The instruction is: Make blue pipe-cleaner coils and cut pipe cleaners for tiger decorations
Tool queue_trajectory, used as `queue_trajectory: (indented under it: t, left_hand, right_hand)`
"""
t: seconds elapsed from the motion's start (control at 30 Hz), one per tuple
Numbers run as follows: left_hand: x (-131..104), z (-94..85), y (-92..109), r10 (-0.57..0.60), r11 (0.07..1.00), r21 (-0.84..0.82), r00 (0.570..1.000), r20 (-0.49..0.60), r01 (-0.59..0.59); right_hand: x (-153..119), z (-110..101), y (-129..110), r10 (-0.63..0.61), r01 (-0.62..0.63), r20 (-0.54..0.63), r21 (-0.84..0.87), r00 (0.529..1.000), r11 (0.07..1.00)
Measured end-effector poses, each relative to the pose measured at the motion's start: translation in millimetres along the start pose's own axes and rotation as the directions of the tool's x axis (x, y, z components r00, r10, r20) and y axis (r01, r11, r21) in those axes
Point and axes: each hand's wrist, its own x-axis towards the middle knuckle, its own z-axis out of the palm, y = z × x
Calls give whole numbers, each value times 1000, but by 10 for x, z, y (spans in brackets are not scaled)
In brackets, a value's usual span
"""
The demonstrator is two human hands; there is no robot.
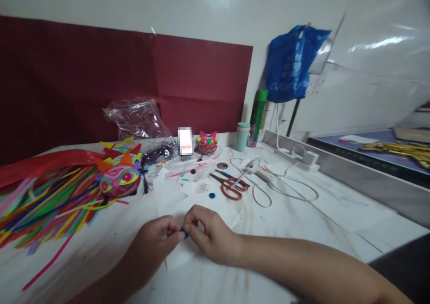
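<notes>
Between my two hands is a small dark blue piece (184,233), mostly covered by fingertips; its exact kind does not show. My left hand (160,239) pinches it from the left with thumb and forefinger. My right hand (211,236) meets it from the right, thumb and fingers also pinched on it. Both hands are over white paper (181,260) on the table. Just beyond them lies a blue disc (212,195). Scissors with orange handles (231,188) rest past my right hand, beside a glue gun (250,166) with a looped cord.
At left are a colourful animal-like head (120,180) and many coloured strips (50,205). A pink decorated head (207,143) stands at the back near a mint cup (242,137) and green can (258,115). A power strip (298,158) sits right; a blue bag (292,64) hangs above.
</notes>
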Motion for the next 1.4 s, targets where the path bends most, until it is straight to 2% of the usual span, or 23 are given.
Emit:
queue_trajectory:
  t: [0.2,0.37,0.47,0.57,0.6,0.7,0.77,0.87,0.93,1.0,1.17,1.27,1.4]
  left_hand:
    - [46,-44,-43,-7,1000,-8,997,75,8]
    - [58,-58,-33,-47,993,-105,991,128,61]
    - [49,-84,-11,-25,995,-97,993,113,36]
    - [54,-124,15,-24,996,-81,998,59,29]
    - [65,-139,15,-30,995,-90,999,43,34]
    - [120,-192,-24,-29,987,-157,1000,-1,28]
    - [157,-229,-67,-26,978,-210,999,-24,20]
    - [173,-266,-97,-26,961,-275,999,-36,15]
    - [157,-268,-84,-20,950,-312,999,-34,8]
    - [133,-254,-57,-19,940,-340,999,-31,8]
    - [105,-207,-16,-46,937,-348,999,-28,34]
    - [128,-201,-38,-47,945,-325,998,-34,34]
    - [177,-219,-101,-34,950,-311,998,-50,17]
  right_hand:
    - [4,-18,30,-61,61,-7,-13,998,998]
    - [-48,28,37,-98,96,-33,-39,995,995]
    - [31,4,50,-105,108,43,-80,994,991]
    - [288,-300,148,31,10,113,-352,993,936]
    - [392,-481,208,157,-115,35,-524,987,844]
    - [614,-1151,458,278,-332,-191,-667,941,667]
    - [617,-1560,654,347,-457,-309,-715,885,529]
    - [435,-1903,939,461,-587,-414,-737,784,336]
    - [286,-1951,1108,503,-629,-457,-738,733,245]
    - [178,-1925,1252,513,-655,-495,-732,701,188]
    - [76,-1895,1473,486,-746,-616,-655,620,122]
    - [39,-1953,1520,475,-787,-655,-599,588,148]
    - [38,-2031,1483,424,-810,-692,-524,585,263]
